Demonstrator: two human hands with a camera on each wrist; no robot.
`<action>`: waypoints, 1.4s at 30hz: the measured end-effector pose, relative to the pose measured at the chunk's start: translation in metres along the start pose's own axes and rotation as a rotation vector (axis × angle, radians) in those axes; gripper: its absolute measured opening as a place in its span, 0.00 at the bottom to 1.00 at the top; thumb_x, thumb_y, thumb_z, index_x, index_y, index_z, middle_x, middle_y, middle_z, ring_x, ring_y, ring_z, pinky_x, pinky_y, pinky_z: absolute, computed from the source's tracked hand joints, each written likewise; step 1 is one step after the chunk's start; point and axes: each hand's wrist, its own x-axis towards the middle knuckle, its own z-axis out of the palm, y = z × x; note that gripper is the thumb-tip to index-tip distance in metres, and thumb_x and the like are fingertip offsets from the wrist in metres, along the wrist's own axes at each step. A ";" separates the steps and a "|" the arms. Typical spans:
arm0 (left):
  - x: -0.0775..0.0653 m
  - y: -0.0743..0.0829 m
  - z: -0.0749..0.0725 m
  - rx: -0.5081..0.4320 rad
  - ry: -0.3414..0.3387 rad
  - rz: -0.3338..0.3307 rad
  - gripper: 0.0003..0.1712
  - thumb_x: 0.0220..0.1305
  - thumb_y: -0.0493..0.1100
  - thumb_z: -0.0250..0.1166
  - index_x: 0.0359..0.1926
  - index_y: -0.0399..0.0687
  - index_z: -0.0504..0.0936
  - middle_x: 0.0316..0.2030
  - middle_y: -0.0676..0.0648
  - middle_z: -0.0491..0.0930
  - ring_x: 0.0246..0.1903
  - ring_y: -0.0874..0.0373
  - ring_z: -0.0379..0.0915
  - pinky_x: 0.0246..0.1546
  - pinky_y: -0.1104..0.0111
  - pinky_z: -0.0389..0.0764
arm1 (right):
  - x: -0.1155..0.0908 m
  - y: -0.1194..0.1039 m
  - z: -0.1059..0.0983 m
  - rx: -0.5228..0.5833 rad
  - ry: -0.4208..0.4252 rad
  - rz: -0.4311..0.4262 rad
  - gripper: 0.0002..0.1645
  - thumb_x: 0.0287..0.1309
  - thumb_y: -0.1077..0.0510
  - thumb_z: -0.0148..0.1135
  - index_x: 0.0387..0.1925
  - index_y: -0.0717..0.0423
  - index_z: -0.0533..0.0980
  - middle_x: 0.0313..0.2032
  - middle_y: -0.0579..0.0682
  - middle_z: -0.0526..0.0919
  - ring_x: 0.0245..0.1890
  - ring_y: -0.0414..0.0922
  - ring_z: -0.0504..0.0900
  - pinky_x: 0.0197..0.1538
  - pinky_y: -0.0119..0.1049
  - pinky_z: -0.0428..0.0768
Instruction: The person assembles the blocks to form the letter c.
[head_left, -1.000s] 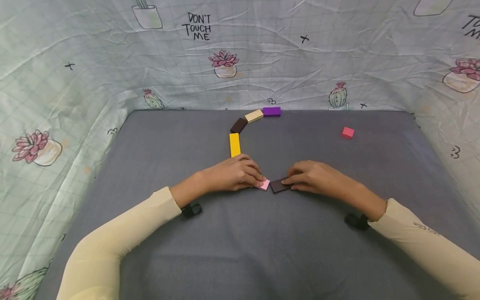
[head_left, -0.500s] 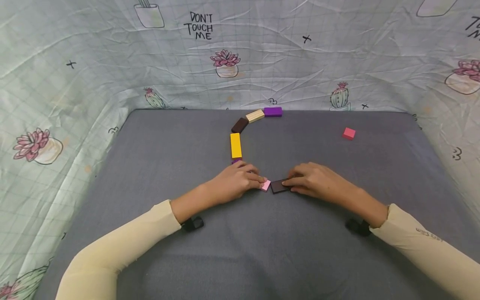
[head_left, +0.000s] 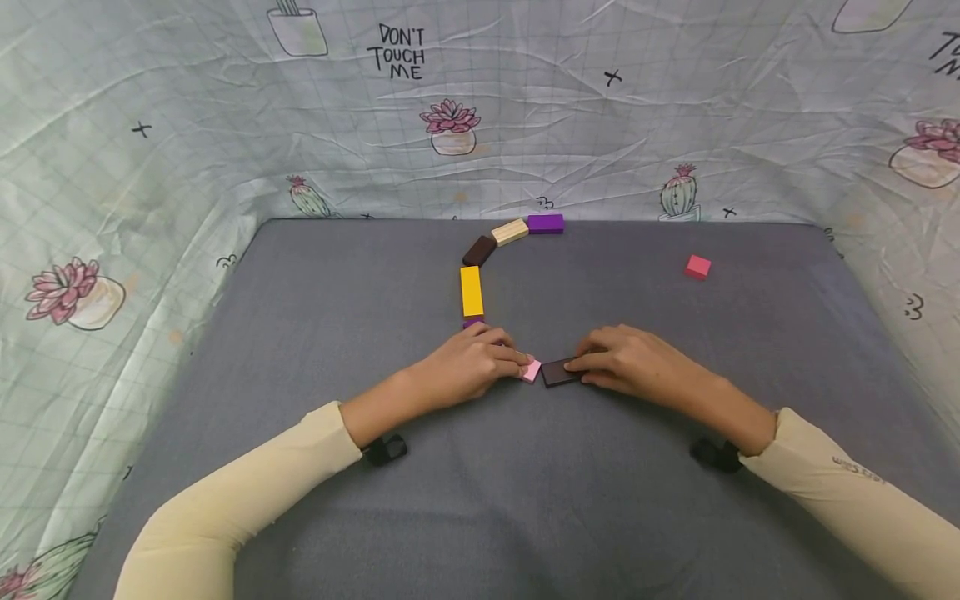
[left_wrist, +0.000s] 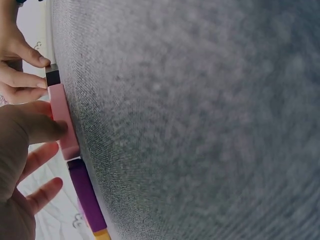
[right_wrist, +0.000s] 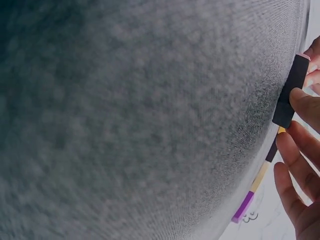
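My left hand point(head_left: 468, 364) pinches a pink block point(left_wrist: 62, 107) lying on the grey cloth, thumb on its near side. Just to the right, my right hand point(head_left: 637, 360) holds a dark block point(right_wrist: 293, 85) between thumb and fingers. The near ends of these two blocks meet or nearly meet. A purple block point(left_wrist: 87, 195) follows the pink one on its other side, mostly hidden under the left hand in the head view. From there a curved row runs away: a yellow block point(head_left: 471, 292), a dark brown block point(head_left: 480, 250), a bare wood block point(head_left: 511, 232) and another purple block point(head_left: 546, 224).
A small red block point(head_left: 697, 267) lies apart at the back right of the grey cloth surface point(head_left: 480, 517). Printed fabric walls point(head_left: 555, 125) rise at the back and both sides.
My left hand has drawn slightly back toward me, uncovering the yellow block's near end and a bit of the purple block. The blocks and right hand stay nearly in place; the head view shifted slightly.
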 end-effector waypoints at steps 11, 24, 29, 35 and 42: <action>0.000 -0.004 0.003 0.028 0.053 0.027 0.10 0.71 0.41 0.66 0.47 0.57 0.91 0.51 0.59 0.86 0.50 0.58 0.77 0.51 0.62 0.74 | -0.001 -0.004 0.001 0.010 0.020 -0.015 0.17 0.53 0.56 0.78 0.47 0.48 0.88 0.39 0.45 0.82 0.36 0.40 0.81 0.37 0.39 0.79; -0.003 -0.022 0.002 -0.115 0.002 0.113 0.15 0.69 0.38 0.68 0.53 0.55 0.89 0.56 0.58 0.84 0.55 0.56 0.75 0.61 0.59 0.72 | -0.001 -0.012 0.000 -0.027 -0.011 -0.001 0.18 0.53 0.52 0.79 0.46 0.47 0.87 0.38 0.45 0.81 0.34 0.39 0.79 0.38 0.40 0.80; -0.002 -0.027 0.000 -0.121 -0.032 0.144 0.15 0.69 0.39 0.67 0.55 0.54 0.88 0.57 0.58 0.83 0.58 0.55 0.75 0.65 0.58 0.70 | -0.001 -0.011 0.000 -0.026 -0.021 0.008 0.18 0.53 0.51 0.79 0.46 0.46 0.87 0.39 0.44 0.81 0.36 0.40 0.80 0.41 0.42 0.81; 0.001 -0.027 -0.005 -0.148 -0.068 0.137 0.15 0.70 0.40 0.67 0.55 0.53 0.88 0.56 0.56 0.84 0.59 0.54 0.75 0.66 0.57 0.69 | 0.000 -0.011 0.001 -0.027 -0.030 0.008 0.17 0.54 0.50 0.78 0.47 0.46 0.87 0.39 0.45 0.81 0.36 0.41 0.80 0.42 0.41 0.82; 0.004 -0.032 -0.004 -0.168 -0.074 0.156 0.16 0.70 0.40 0.67 0.56 0.53 0.88 0.56 0.55 0.84 0.59 0.53 0.75 0.66 0.56 0.69 | -0.003 0.009 -0.012 0.027 0.011 0.058 0.17 0.56 0.51 0.76 0.48 0.48 0.86 0.44 0.44 0.84 0.42 0.42 0.83 0.45 0.44 0.84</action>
